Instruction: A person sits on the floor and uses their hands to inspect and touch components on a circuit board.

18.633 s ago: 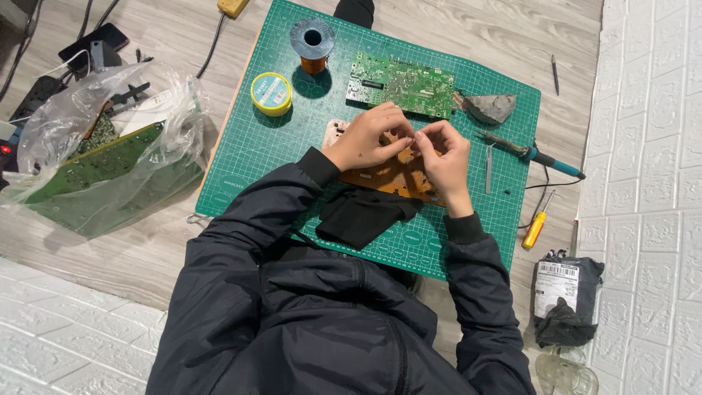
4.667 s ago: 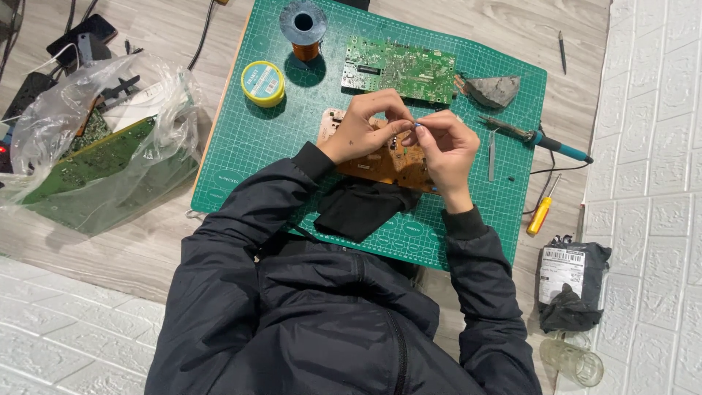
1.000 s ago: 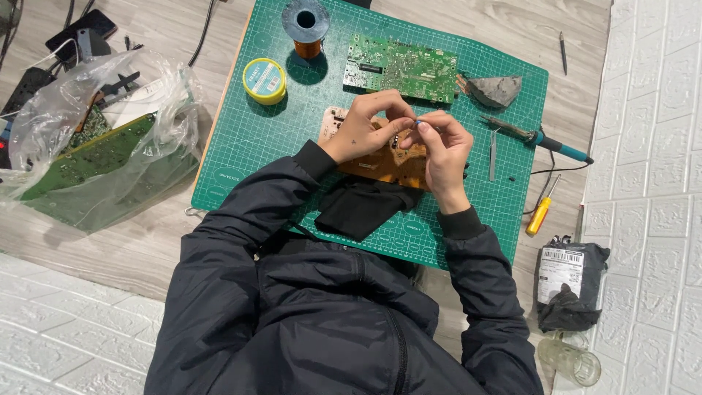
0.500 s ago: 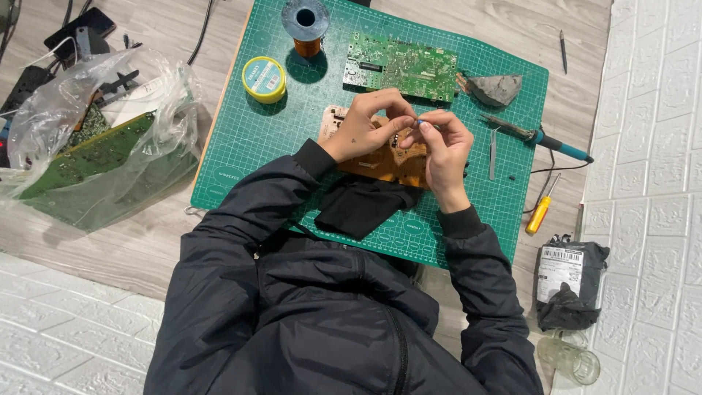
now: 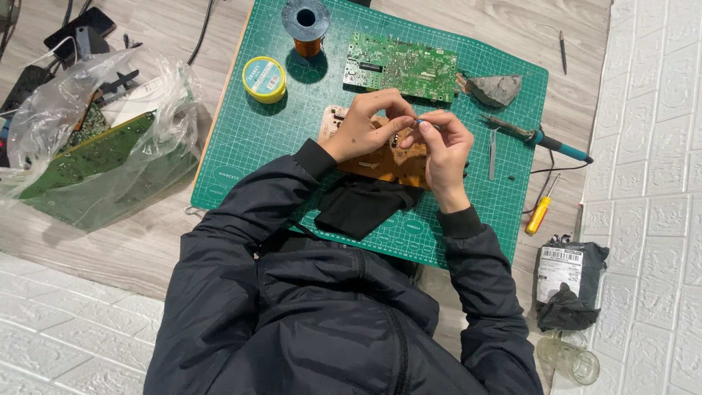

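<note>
Tiny bluish part (too small to identify) sits pinched between the fingertips of my left hand and my right hand, both grasping it. Just beneath my hands lies a tan circuit board on the green cutting mat. Right of my right hand, a soldering iron.

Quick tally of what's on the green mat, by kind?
Circuit boards: 2, green, tan
Wire spool: 1
Yellow tin: 1
Soldering iron: 1
Tweezers: 1
Grey lump: 1
Black cloth: 1
Total: 8
</note>
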